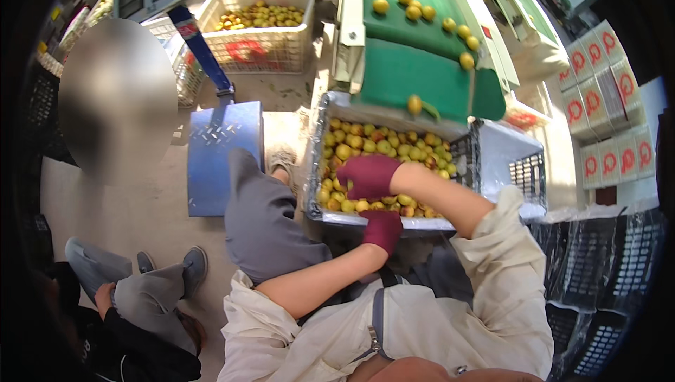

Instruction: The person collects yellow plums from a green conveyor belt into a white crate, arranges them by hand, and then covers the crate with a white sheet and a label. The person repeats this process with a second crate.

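Observation:
A lined plastic crate (pixel 313 171) holds many small yellow-green round fruits (pixel 384 146), some with reddish-brown patches. My right hand (pixel 369 176), in a maroon glove, reaches over the middle of the fruits with its fingers curled down; whether it holds one is hidden. At the crate's near edge is my left hand (pixel 383 229), gloved alike, its fingertips over the rim by the nearest fruits. What lies under its fingers cannot be made out. Above the crate's far side, a single fruit (pixel 414 104) and a green leaf (pixel 431 112) are on the lower end of a green conveyor belt (pixel 416 73).
More fruits (pixel 413 11) lie up the belt. On the left stand a blue platform scale (pixel 224 165) and a white basket of fruit (pixel 253 49). A second lined crate (pixel 509 171) adjoins on the right, near stacked boxes (pixel 601 97) and black crates (pixel 596 260). Another person (pixel 153 303) is at lower left.

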The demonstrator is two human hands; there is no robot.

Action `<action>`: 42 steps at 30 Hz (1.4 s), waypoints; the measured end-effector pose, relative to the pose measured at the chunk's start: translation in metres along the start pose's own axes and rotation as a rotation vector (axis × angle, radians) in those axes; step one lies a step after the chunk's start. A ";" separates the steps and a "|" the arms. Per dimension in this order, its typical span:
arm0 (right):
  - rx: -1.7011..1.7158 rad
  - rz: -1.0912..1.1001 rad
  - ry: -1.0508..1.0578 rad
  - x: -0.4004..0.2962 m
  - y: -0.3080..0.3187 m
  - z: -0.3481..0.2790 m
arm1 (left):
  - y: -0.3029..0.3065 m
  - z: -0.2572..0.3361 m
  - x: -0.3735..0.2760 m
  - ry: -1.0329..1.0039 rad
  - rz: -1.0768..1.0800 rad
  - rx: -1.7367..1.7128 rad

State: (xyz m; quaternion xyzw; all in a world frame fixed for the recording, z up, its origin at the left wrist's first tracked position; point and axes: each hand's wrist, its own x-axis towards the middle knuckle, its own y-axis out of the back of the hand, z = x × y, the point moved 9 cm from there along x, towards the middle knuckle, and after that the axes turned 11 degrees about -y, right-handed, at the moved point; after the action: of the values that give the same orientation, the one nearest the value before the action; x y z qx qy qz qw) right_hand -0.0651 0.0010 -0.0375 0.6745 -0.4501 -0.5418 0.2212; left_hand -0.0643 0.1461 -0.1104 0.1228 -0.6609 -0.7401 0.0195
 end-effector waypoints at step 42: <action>0.902 -0.140 -0.410 -0.133 -0.038 0.144 | 0.017 -0.001 -0.001 -0.065 -0.031 0.020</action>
State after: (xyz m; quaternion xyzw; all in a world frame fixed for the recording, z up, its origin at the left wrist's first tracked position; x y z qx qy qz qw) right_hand -0.1866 0.1597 -0.0420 0.6113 -0.6274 -0.4281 -0.2224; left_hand -0.0653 0.1433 -0.0935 0.1090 -0.6665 -0.7373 -0.0146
